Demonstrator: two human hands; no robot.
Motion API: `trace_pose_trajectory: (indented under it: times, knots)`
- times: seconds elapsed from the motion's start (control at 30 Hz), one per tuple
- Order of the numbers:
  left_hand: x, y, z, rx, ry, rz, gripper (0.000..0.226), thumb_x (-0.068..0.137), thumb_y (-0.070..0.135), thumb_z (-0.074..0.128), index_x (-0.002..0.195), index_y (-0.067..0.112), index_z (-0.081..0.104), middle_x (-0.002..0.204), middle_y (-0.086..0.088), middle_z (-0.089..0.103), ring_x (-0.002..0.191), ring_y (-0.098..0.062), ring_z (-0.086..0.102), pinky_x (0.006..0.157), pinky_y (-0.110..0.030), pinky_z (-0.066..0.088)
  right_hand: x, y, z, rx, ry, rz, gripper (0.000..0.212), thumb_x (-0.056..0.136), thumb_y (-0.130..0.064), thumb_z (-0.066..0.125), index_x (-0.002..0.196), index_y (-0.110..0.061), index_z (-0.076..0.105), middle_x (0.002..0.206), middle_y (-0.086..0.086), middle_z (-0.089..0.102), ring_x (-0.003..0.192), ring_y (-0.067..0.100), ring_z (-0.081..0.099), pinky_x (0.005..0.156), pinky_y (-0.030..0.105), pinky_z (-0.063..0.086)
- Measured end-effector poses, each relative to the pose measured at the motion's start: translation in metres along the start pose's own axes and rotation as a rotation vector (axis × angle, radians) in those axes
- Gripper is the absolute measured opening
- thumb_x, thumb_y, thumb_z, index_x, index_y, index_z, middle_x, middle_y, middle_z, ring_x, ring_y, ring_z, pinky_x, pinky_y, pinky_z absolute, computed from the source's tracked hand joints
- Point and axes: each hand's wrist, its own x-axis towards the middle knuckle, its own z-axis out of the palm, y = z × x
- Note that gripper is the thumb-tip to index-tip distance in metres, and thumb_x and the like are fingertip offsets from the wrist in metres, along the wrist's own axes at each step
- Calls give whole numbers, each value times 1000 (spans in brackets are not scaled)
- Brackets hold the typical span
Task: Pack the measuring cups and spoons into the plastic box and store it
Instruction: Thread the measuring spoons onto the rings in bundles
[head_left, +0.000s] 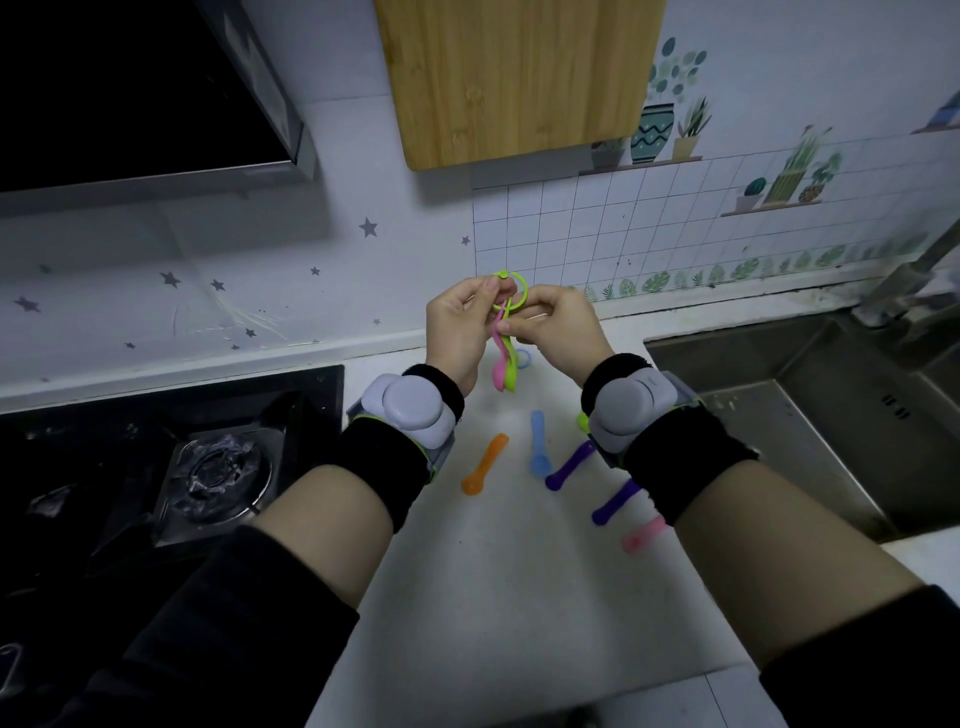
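Observation:
My left hand (460, 332) and my right hand (558, 330) are raised together over the white counter (493, 571), both pinching a green plastic ring (514, 291). A pink spoon (500, 364) and a green spoon (510, 376) hang from the ring. On the counter below lie an orange spoon (484, 464), a blue spoon (538, 451), two purple spoons (569, 466) (615, 502) and a light pink spoon (643, 534), partly under my right forearm. A small blue ring (523, 358) shows behind the hanging spoons. No plastic box is in view.
A black gas hob (208, 462) lies to the left and a steel sink (810, 415) with a tap (904, 280) to the right. A wooden cutting board (519, 78) hangs on the wall above. A range hood (145, 88) is at upper left.

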Motion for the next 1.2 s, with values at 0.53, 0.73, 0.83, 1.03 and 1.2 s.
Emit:
trace_pose_trajectory:
  times: [0.53, 0.73, 0.83, 1.03, 1.2]
  knots:
    - [7, -4, 4, -57, -94, -22, 25, 97, 8, 45, 108, -9, 60, 89, -7, 67, 76, -8, 68, 78, -23, 55, 3, 8, -8, 50, -17, -23, 17, 77, 8, 69, 93, 9, 66, 78, 10, 62, 77, 23, 59, 78, 33, 56]
    - [12, -15, 0, -28, -126, -61, 25, 97, 11, 46, 109, -7, 60, 88, -6, 67, 68, -1, 68, 62, -15, 53, 8, 27, -12, 61, 12, 42, 12, 77, 10, 65, 75, -2, 66, 75, 13, 64, 76, 30, 61, 76, 32, 57]
    - [18, -22, -3, -3, -154, -78, 21, 97, 13, 48, 103, 1, 64, 89, -4, 69, 72, -2, 68, 66, -16, 53, 13, 49, -12, 4, 103, 109, 16, 76, 8, 62, 70, -6, 66, 66, 10, 64, 73, 28, 61, 81, 42, 56]
    - [27, -33, -6, 39, -185, -105, 20, 96, 15, 50, 100, 4, 66, 89, -2, 70, 76, -6, 65, 69, -16, 53, 12, 104, -5, -323, 161, 267, 7, 78, -8, 69, 84, -7, 72, 88, 16, 72, 87, 30, 67, 86, 38, 54]
    - [34, -40, -10, 50, -193, -136, 22, 96, 14, 50, 103, 1, 66, 89, -5, 69, 74, -8, 64, 68, -16, 53, 2, 147, 9, -553, 85, 426, 17, 81, -16, 68, 95, -8, 69, 108, 12, 69, 107, 30, 60, 89, 33, 47]
